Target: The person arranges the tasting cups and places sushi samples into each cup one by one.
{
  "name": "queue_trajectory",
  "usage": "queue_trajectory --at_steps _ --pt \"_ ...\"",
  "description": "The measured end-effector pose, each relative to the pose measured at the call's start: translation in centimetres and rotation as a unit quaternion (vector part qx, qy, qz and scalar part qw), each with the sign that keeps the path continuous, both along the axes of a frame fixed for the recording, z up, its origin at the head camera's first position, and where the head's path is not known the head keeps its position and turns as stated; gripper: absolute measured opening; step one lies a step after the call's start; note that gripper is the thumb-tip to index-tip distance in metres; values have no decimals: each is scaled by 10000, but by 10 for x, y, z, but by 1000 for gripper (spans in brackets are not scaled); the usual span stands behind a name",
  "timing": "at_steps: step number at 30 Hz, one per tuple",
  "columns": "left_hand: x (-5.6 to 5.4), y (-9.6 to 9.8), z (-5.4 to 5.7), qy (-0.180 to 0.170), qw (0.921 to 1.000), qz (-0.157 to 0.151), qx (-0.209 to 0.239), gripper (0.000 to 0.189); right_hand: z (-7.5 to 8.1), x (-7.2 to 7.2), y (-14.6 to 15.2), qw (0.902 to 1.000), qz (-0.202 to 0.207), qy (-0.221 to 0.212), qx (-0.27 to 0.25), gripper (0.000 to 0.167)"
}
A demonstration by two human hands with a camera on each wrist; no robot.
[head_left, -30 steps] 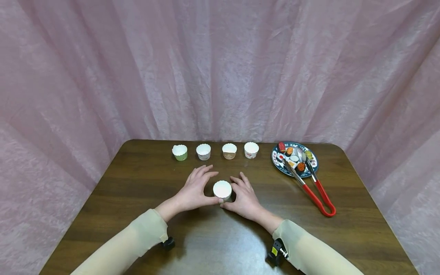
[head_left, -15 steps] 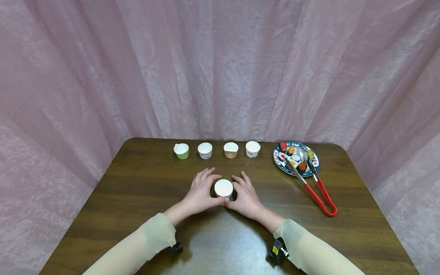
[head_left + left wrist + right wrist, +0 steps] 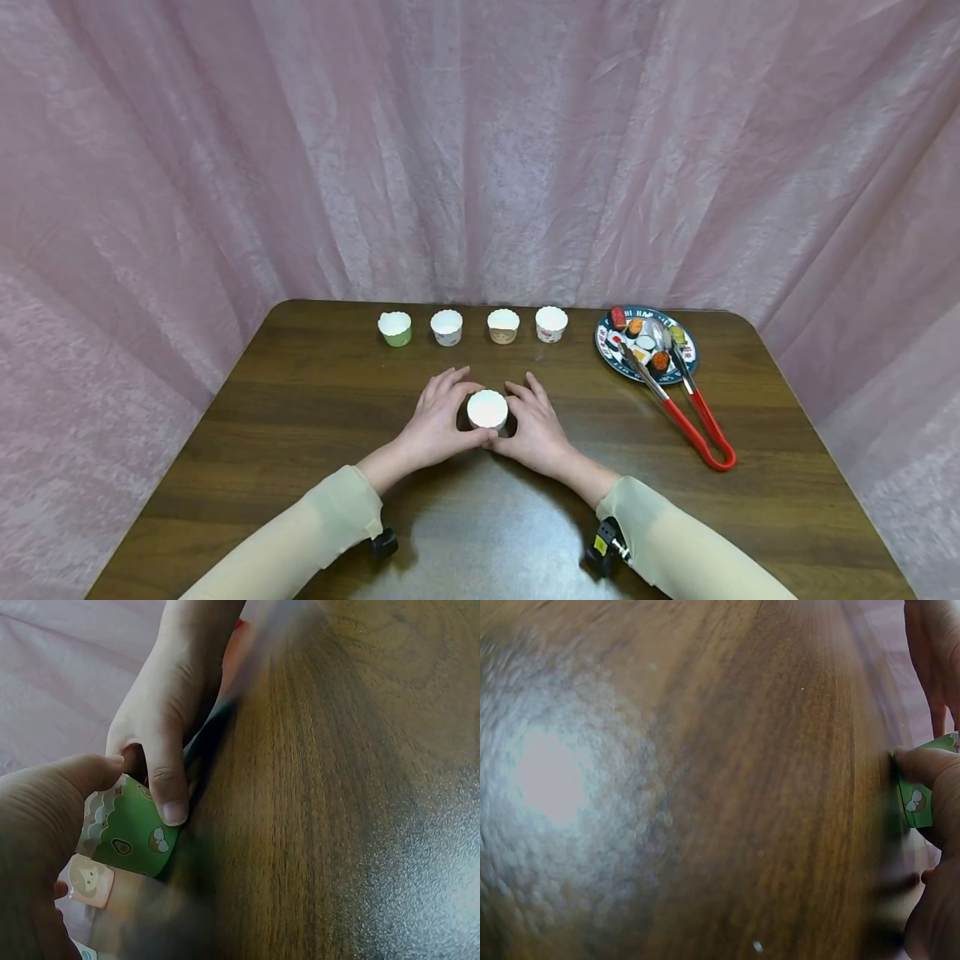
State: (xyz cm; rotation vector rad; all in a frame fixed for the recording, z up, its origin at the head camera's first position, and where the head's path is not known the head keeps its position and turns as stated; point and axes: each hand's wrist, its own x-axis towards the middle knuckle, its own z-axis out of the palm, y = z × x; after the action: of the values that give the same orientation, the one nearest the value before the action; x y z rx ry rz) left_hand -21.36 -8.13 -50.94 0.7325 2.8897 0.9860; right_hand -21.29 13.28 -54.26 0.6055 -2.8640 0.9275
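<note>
Between both hands stands a green paper baking cup (image 3: 487, 410) with a white inside, upright on the table. Avocado pictures show on its wall (image 3: 139, 836) in the left wrist view, where several scalloped rims appear layered, like nested cups. My left hand (image 3: 435, 425) curves round the left side, its thumb at the near side and index finger by the rim. From the right, my right hand (image 3: 534, 429) holds the cup, thumb in front and fingers behind. The right thumb (image 3: 926, 765) presses on the green wall in the right wrist view.
Along the back edge stand a green cup (image 3: 396, 333), a grey-patterned cup (image 3: 447, 335), a brown cup (image 3: 503, 333) and a red-patterned cup (image 3: 551, 332). At right, red-handled tongs (image 3: 701, 429) lie across a plate (image 3: 609, 367) with sushi pieces. A pink curtain (image 3: 480, 167) hangs behind.
My left hand has come slightly right and closed in round the cup. The right hand stays almost still at the cup. The head view has shifted slightly.
</note>
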Motion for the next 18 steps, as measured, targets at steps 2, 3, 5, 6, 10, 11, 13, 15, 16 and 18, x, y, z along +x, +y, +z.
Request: queue_trajectory --at_steps 2,3,5,6,10,11,13,15,16,18 --pt "0 0 0 12 10000 -14 12 70 1 0 0 10000 3 -18 3 61" --pt "0 0 1 22 10000 -21 18 70 1 0 0 10000 5 -23 6 61" --pt "0 0 1 31 10000 -38 17 69 1 0 0 10000 10 -23 13 61" --pt "0 1 1 56 10000 -40 27 69 1 0 0 10000 10 -29 14 62" --pt "0 1 1 100 9999 -68 91 67 1 0 0 10000 3 -68 31 63" --pt "0 1 1 118 9998 -75 122 66 0 0 0 10000 4 -55 18 62" --pt "0 1 2 137 9997 -93 171 65 0 0 0 10000 4 -42 7 61" --pt "0 1 2 164 9996 -102 208 64 0 0 0 10000 4 -32 8 61" --pt "0 1 3 153 9996 -105 212 63 0 0 0 10000 6 -12 8 61" --pt "0 1 3 127 9996 -113 213 63 1 0 0 10000 0 1 0 61"
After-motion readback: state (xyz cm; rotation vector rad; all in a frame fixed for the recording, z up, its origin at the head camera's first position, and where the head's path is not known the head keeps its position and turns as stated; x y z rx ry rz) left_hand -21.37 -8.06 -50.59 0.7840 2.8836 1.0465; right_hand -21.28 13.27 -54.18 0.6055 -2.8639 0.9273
